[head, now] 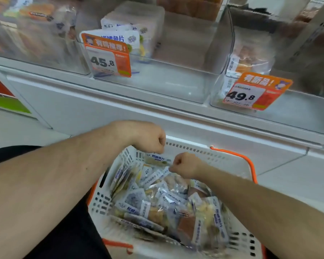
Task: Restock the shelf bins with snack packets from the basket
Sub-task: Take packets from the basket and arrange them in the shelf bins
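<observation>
Both hands were down over the far end of the basket, and it was a two-handed pick. The left hand had its fingers curled tight over the top edge of a snack packet standing against the far wall; the right hand, at about four o'clock from the left, was curled too, pinching what looked like the same packet's right edge, though the fingertips were hidden. To do it well, I'd say, the lift wanted to go straight up by the top seam, with the two grips level so the film wouldn't buckle, and clear of the rim before swinging towards twelve o'clock.

The white slotted basket with orange handles was well filled: a loose heap of clear packets with blue-and-white labels, lying at all angles. At twelve o'clock the middle bin, behind the 45.8 price tag, held only a few matching packets at its back left, its front bare. At two o'clock the bin with the 49.8 tag showed a different, browner snack upright inside.
</observation>
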The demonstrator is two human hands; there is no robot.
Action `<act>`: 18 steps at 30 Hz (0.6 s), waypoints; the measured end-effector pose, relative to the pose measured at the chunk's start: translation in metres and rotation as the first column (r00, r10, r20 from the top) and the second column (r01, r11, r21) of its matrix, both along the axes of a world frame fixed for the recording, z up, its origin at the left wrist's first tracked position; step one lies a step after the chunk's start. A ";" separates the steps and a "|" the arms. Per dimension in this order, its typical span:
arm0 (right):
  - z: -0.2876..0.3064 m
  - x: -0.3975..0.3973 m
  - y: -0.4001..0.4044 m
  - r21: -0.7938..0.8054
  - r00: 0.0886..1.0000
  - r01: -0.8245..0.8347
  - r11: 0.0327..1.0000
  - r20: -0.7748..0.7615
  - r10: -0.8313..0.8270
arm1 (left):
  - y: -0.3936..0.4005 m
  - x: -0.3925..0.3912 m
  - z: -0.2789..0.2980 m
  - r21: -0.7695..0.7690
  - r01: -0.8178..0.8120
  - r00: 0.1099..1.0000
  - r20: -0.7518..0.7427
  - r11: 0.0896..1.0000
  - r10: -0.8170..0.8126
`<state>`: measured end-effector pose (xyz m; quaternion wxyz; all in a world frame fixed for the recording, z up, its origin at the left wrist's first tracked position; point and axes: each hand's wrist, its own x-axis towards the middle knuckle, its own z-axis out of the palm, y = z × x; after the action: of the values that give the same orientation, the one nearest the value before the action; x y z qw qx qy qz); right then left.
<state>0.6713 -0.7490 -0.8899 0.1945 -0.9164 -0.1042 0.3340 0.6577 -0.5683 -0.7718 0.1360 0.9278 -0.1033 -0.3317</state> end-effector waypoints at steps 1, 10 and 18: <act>-0.013 -0.005 0.001 -0.065 0.996 -0.075 0.995 -0.044 0.073 | -0.001 0.001 -0.003 0.008 0.011 1.000 -0.012 1.000 -0.011; -0.091 -0.028 0.010 -0.314 0.928 -0.373 0.873 -0.129 0.350 | -0.007 0.008 -0.009 0.053 0.066 0.997 -0.047 0.996 -0.064; -0.100 -0.029 0.008 -0.278 0.908 -0.420 0.864 -0.140 0.396 | -0.005 0.010 -0.006 0.039 0.054 0.997 -0.050 0.998 -0.052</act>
<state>0.6425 -0.7407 -0.9901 -0.0190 -0.8785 -0.2356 0.4151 0.6678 -0.5733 -0.7782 0.1111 0.9188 -0.1180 -0.3599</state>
